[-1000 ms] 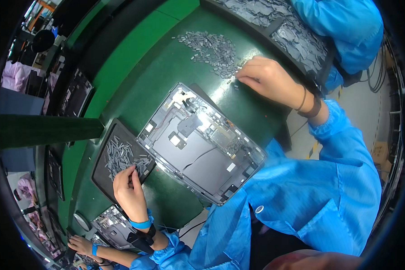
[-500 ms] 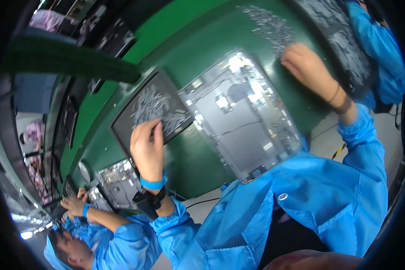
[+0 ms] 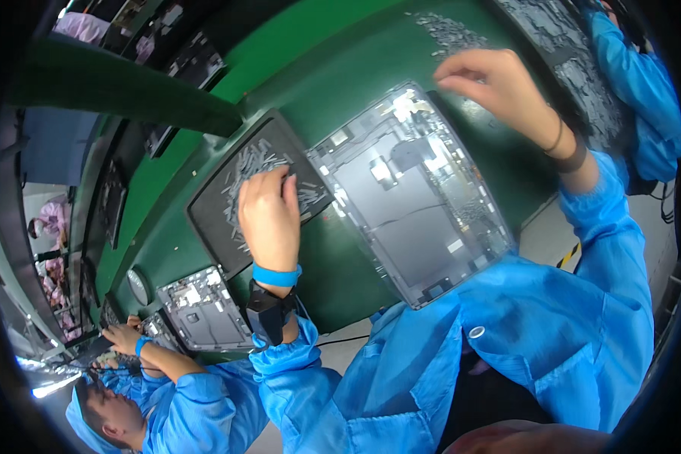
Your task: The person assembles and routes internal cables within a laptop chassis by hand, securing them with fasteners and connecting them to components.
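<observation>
Nearest: the wearer's blue smock [image 3: 401,378], sleeves gathered at both wrists. Open laptop base [image 3: 408,219] lies against its front, inner side up, on the near part of the green desk [image 3: 333,280]; boards and bright metal parts run along its right side, a thin dark cable crosses its middle. Contact between base and smock: cannot tell.

Left hand [image 3: 269,216]: over the dark tray [image 3: 213,206], left of the base, back of hand toward the camera. Blue band [image 3: 276,276] and black strapped device [image 3: 271,312] at the wrist. Fingers curled, thumb close to the index finger; cannot tell whether this grip pinches anything. Grey strips [image 3: 259,157] lie loose in the tray beyond and beside the fingers. Tray's right corner is just beside the base.

Right hand [image 3: 499,85]: above the desk, beyond the base's upper right side. Grip bent inward, thumb and index tips close together; cannot tell whether a piece sits between them. Brown band [image 3: 569,160] at the wrist.

Farther: spread of small grey pieces [image 3: 450,34] on the desk, past the right hand; to its right, a bin of grey flakes [image 3: 583,76], then a co-worker's blue sleeve [image 3: 635,94].
</observation>
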`<action>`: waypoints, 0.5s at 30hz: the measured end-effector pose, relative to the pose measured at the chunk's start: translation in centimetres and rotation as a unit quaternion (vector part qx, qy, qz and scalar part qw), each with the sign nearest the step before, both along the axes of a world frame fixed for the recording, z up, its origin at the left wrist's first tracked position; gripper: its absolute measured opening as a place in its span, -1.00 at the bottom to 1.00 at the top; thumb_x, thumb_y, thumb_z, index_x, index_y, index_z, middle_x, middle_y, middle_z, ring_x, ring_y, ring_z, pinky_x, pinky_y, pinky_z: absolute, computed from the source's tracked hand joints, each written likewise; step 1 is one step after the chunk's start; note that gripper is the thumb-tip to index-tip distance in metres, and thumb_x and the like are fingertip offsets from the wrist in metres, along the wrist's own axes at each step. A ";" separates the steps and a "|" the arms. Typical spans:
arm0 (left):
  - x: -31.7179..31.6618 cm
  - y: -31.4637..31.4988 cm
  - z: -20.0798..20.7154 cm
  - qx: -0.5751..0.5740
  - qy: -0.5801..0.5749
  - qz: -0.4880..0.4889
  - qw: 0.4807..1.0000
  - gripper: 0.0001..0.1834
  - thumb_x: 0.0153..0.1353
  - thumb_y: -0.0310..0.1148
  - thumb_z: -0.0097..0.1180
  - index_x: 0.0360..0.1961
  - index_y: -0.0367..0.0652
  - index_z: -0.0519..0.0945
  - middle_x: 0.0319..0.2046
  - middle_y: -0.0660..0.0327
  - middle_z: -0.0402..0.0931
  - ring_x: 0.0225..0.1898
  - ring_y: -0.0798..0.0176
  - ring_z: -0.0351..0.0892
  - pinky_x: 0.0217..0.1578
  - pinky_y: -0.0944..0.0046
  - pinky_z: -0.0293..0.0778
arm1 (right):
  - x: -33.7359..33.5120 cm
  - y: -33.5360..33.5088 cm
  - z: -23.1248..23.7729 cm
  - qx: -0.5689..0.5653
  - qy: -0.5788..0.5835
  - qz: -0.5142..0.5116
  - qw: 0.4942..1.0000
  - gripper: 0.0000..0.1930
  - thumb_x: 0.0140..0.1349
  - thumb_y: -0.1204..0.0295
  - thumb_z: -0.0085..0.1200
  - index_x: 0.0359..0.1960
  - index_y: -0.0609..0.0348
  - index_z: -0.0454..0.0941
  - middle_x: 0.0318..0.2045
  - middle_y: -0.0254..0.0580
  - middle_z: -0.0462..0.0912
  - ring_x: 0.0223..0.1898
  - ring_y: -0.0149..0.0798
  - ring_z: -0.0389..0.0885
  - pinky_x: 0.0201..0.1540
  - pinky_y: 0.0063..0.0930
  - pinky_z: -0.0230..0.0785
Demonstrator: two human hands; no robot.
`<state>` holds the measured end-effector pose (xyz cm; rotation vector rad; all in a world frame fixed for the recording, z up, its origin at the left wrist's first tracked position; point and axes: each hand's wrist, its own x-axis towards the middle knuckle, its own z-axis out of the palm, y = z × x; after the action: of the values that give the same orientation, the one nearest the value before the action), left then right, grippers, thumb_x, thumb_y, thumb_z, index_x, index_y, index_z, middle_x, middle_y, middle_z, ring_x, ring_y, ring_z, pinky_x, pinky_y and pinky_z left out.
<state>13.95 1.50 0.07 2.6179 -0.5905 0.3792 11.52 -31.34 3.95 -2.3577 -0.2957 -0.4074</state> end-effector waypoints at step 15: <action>0.1 0.5 -0.2 0.060 -0.006 0.036 0.998 -0.90 0.10 -0.48 0.20 -0.36 -0.29 0.63 -0.50 0.06 0.59 -0.48 0.16 0.60 -0.39 0.23 0.48 | 4.5 0.3 -1.9 -0.067 0.071 0.113 0.989 -0.87 0.05 0.41 0.17 -0.49 0.23 0.61 -0.49 -0.14 0.61 -0.41 -0.17 0.58 -0.29 -0.34 0.42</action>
<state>14.03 1.95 -0.10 2.7583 -0.5406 0.3936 16.02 -31.09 2.02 -2.4351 -0.5318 -0.1140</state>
